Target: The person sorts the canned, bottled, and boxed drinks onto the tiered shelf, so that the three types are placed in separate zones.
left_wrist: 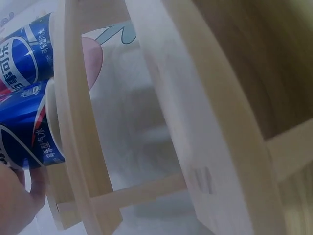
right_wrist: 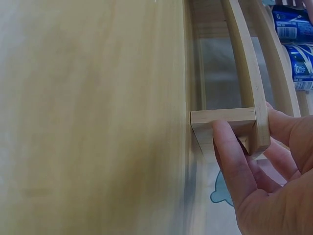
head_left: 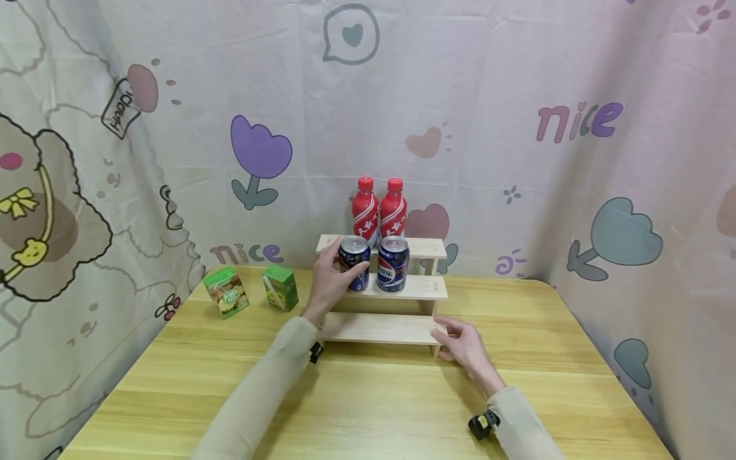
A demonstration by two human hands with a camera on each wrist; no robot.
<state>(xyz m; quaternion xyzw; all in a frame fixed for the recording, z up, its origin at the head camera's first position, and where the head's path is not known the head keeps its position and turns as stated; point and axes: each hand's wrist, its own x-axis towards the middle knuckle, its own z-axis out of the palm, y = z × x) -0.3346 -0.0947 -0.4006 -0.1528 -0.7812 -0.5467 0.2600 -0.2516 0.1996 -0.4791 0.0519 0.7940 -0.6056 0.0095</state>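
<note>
Apparently the step in hand is settling a can (head_left: 353,254): I see the left hand (head_left: 329,282) gripping it at the middle tier (head_left: 427,287), just beside the other can (head_left: 393,267), while the right hand (head_left: 464,346) pinches the bottom tier's (head_left: 374,328) right end (steadying, I'd guess). Releasing calls for care; the front edge (head_left: 402,297) is close, more room lies leftward

this looks like a small curtained booth, dressed rather like a shop display: cloth (head_left: 489,57) printed with flowers and "nice" hangs behind a wood-grain table (head_left: 535,370) and along both its sides, and a stepped wooden stand (head_left: 368,327) shows paired red bottles (head_left: 393,211) and blue cans (head_left: 393,268). whether home or studio lies beyond, one cannot tell.
</note>
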